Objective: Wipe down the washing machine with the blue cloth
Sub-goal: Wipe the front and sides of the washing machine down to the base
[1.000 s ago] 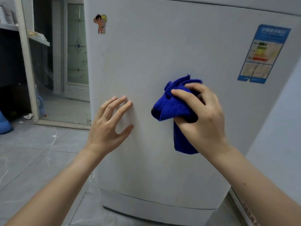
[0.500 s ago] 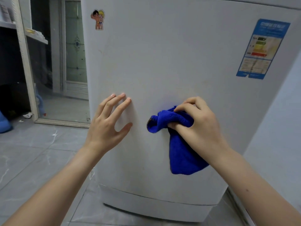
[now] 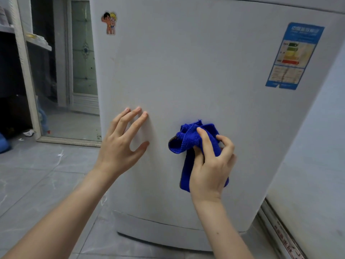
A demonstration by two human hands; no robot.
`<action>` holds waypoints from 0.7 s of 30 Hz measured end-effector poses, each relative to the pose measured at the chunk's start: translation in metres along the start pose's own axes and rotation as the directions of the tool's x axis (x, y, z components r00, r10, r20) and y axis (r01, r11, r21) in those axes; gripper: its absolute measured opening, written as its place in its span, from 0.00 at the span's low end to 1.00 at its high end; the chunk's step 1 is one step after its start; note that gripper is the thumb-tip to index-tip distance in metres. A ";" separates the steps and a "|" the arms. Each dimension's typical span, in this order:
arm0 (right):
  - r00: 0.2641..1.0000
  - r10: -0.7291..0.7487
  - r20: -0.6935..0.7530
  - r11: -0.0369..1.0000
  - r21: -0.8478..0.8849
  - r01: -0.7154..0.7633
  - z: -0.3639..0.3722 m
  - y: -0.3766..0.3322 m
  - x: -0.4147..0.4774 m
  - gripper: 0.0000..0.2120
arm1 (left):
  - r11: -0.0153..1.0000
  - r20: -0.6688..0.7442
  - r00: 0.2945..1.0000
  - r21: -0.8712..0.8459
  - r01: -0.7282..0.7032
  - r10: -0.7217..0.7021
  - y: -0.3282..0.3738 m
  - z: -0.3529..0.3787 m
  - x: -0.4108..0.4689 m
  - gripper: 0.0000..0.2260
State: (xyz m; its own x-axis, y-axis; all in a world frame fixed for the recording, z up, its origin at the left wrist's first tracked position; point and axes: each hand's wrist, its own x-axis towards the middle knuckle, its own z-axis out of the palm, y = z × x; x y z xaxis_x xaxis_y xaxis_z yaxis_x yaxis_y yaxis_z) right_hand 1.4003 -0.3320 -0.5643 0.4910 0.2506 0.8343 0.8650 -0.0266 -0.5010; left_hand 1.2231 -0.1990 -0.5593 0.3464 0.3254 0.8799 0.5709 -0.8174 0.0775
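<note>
Front panel of my washing machine [image 3: 196, 71], upper right: a blue-bordered energy label [image 3: 294, 56] with a white heading line in Chinese characters, too blurred for me to read; below it, coloured rating bars from green down to red, and small print I cannot make out. Upper left: a cartoon sticker [image 3: 109, 23] of two figures, carrying no lettering. Lower right, on the floor-level rail [image 3: 285, 240]: red characters, illegible.
</note>
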 end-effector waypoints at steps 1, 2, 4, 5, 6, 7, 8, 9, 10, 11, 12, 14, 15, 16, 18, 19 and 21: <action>1.000 0.020 -0.006 1.000 0.000 -0.020 0.005 -0.003 -0.004 0.18 | 1.000 0.001 1.000 -0.002 0.005 -0.005 0.001 0.000 0.000 0.31; 1.000 0.025 -0.011 1.000 0.008 -0.025 0.008 -0.005 -0.008 0.19 | 1.000 0.001 1.000 -0.006 0.009 -0.009 0.001 0.000 -0.001 0.31; 1.000 0.006 -0.017 0.999 0.040 -0.005 0.011 -0.006 -0.011 0.20 | 1.000 0.001 1.000 -0.007 0.008 -0.008 0.002 0.000 -0.001 0.31; 1.000 -0.006 -0.017 0.998 0.058 0.007 0.011 -0.006 -0.011 0.22 | 1.000 0.001 1.000 -0.004 0.004 -0.004 0.002 -0.001 -0.001 0.31; 1.000 -0.012 -0.018 0.997 0.072 0.014 0.010 -0.007 -0.011 0.23 | 1.000 0.001 1.000 -0.003 0.000 0.000 0.002 0.000 -0.001 0.32; 1.000 -0.013 -0.025 0.997 0.081 0.015 0.010 -0.008 -0.010 0.25 | 1.000 0.000 1.000 -0.003 -0.001 0.001 0.002 0.000 -0.001 0.32; 0.999 -0.004 -0.034 0.996 0.094 0.007 0.009 -0.009 -0.009 0.26 | 1.000 0.000 1.000 -0.004 0.002 -0.002 0.002 0.000 -0.001 0.32; 0.999 0.016 -0.047 0.994 0.112 -0.010 0.009 -0.012 -0.009 0.27 | 1.000 -0.001 1.000 -0.006 0.004 -0.004 0.002 0.001 -0.001 0.32; 0.997 0.043 -0.063 0.990 0.137 -0.034 0.009 -0.015 -0.008 0.28 | 1.000 -0.001 1.000 -0.009 0.007 -0.007 0.002 0.001 -0.002 0.32; 0.994 0.073 -0.084 0.985 0.162 -0.059 0.011 -0.018 -0.007 0.29 | 1.000 -0.001 1.000 -0.013 0.009 -0.009 0.003 0.001 -0.002 0.32; 0.989 0.100 -0.105 0.980 0.183 -0.079 0.013 -0.021 -0.006 0.29 | 1.000 -0.001 1.000 -0.015 0.011 -0.011 0.003 0.002 -0.002 0.32; 0.979 0.141 -0.150 0.975 0.193 -0.110 0.019 -0.023 0.000 0.23 | 1.000 0.007 1.000 -0.013 0.017 -0.017 0.003 0.002 -0.002 0.32; 0.973 0.152 -0.172 0.975 0.190 -0.118 0.021 -0.023 0.003 0.20 | 1.000 0.011 1.000 -0.013 0.020 -0.020 0.003 0.002 -0.001 0.32; 0.971 0.153 -0.184 0.973 0.201 -0.115 0.022 -0.022 0.006 0.18 | 1.000 0.012 1.000 -0.016 0.021 -0.020 0.003 0.002 -0.001 0.32; 0.980 0.133 -0.147 0.964 0.250 -0.093 0.014 -0.023 0.011 0.14 | 1.000 0.008 1.000 -0.017 0.019 -0.019 0.003 0.002 -0.002 0.32; 0.989 0.112 -0.098 0.963 0.256 -0.083 0.006 -0.025 0.014 0.13 | 1.000 0.008 1.000 -0.013 0.019 -0.019 0.002 0.002 -0.002 0.32; 0.997 0.071 0.041 0.978 0.193 -0.077 -0.016 -0.029 0.028 0.16 | 1.000 0.009 1.000 -0.009 0.016 -0.016 0.001 0.002 -0.002 0.32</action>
State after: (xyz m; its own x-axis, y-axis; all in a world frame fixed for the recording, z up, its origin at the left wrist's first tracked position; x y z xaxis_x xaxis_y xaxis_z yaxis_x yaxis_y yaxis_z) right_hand 1.3904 -0.3393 -0.5225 0.5462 0.2878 0.7866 0.7881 0.1417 -0.5991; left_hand 1.2247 -0.1997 -0.5622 0.3439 0.3425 0.8743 0.5694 -0.8165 0.0959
